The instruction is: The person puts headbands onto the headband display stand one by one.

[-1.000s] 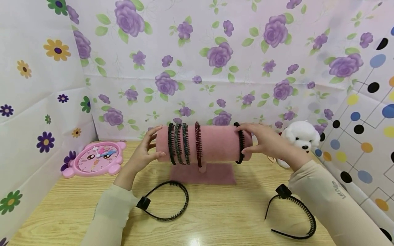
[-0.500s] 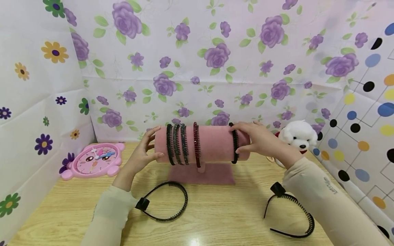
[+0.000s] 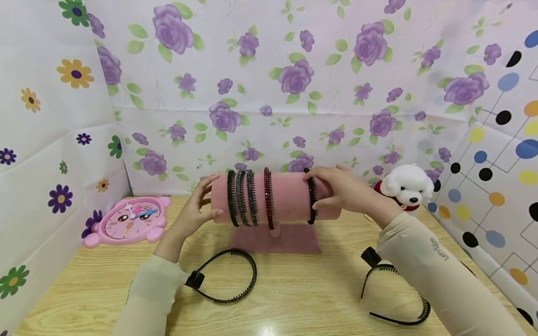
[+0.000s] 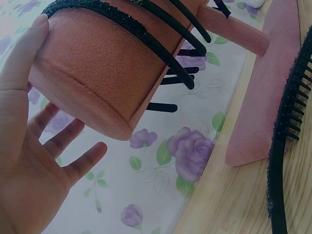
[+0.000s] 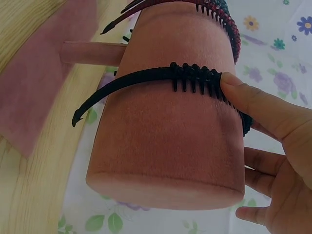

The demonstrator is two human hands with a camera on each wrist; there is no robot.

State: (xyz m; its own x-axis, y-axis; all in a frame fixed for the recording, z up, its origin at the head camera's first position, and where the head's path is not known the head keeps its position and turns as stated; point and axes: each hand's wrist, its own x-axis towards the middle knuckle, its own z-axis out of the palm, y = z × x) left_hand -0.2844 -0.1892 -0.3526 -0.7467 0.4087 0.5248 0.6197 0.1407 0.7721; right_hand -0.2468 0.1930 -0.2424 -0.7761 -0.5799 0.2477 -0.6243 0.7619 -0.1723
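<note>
A pink padded headband stand (image 3: 290, 198) lies crosswise on its base (image 3: 275, 240). My left hand (image 3: 189, 217) holds its left end, the thumb in front; in the left wrist view several fingers extend past the end. Toward the right end, my right hand (image 3: 344, 191) pinches a black toothed headband (image 3: 312, 198) around the roll. The right wrist view shows my thumb on this headband's (image 5: 146, 75) beaded part and its free tip sticking out. A dark red headband (image 3: 269, 198) sits near the middle. Three dark glittery headbands (image 3: 241, 198) are grouped on the left.
Two black headbands lie on the wooden table, one at front left (image 3: 255, 275) and one at front right (image 3: 395, 322), partly under my right sleeve. A pink clock (image 3: 130, 219) stands at left, a white plush dog (image 3: 407, 184) at right. Floral cloth (image 3: 269, 93) hangs behind.
My right hand has slid the black headband leftward along the roll, away from its right end. My left hand stays on the left end, and the other headbands keep their places.
</note>
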